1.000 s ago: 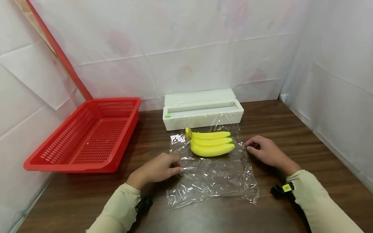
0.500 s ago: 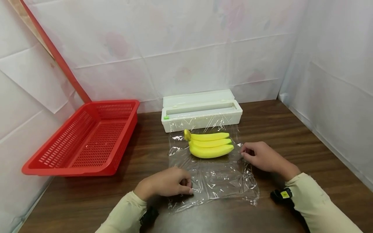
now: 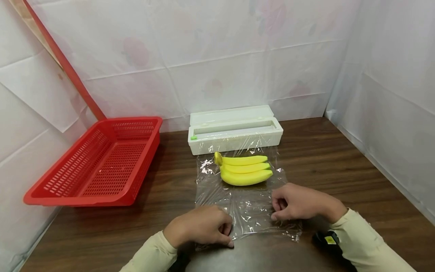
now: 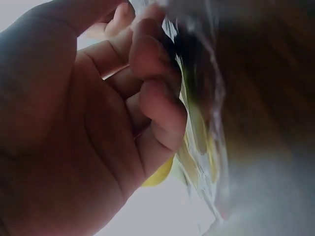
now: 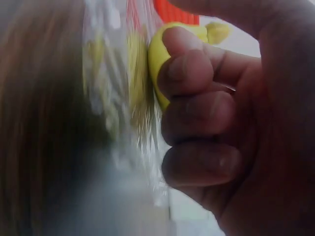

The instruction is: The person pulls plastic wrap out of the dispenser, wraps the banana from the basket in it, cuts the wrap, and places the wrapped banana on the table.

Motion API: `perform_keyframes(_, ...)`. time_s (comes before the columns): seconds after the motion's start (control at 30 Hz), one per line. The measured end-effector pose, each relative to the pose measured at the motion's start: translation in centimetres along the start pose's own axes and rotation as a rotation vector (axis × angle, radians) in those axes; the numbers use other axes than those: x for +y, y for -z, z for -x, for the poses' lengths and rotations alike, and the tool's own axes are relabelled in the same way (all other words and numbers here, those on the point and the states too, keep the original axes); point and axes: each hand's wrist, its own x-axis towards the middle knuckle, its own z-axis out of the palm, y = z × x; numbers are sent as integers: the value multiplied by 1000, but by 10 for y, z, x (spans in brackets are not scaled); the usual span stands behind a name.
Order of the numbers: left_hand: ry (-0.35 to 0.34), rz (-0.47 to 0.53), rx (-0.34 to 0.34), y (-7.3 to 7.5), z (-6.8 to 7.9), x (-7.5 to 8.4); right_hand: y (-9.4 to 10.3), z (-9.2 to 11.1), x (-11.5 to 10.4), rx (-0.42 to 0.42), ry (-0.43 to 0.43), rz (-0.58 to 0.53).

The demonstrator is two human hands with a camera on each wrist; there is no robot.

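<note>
A bunch of yellow bananas (image 3: 245,170) lies on a clear sheet of plastic wrap (image 3: 249,200), its stem end to the left. The wrap runs from a white dispenser box (image 3: 235,142) to the near part of the table. At the sheet's near left edge, my left hand (image 3: 204,226) pinches the wrap between thumb and fingers; the thumb tip is out of the left wrist view. My right hand (image 3: 302,204) hovers over the right side of the wrap. In the right wrist view its fingers (image 5: 199,115) are loosely curled, with a gap to the thumb.
A red perforated basket (image 3: 132,189) stands at the left on the dark wooden table (image 3: 316,151). The box's lid is raised at the back, near the white draped wall (image 3: 217,56). Another draped wall (image 3: 391,87) borders the right.
My left hand has moved right and nearer along the wrap's left side to its near edge. My right hand has come nearer and left from the wrap's right edge. The bananas stay put.
</note>
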Motion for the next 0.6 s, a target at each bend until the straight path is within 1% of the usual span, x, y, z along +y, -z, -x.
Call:
perform_keyframes(0.17, 20, -51, 3, -1, 1, 3, -6, 0, -11, -87, -23, 8)
perform_keyframes(0.3, 32, -46, 2, -1, 2, 5, -9, 0, -14, -130, -53, 5)
perform_keyframes(0.43, 31, -37, -2, -1, 2, 6, -10, 1, -16, -149, -76, 22)
perform_keyframes(0.6, 2, -26, 5, 0, 2, 4, -11, 4, -17, -146, -105, 45)
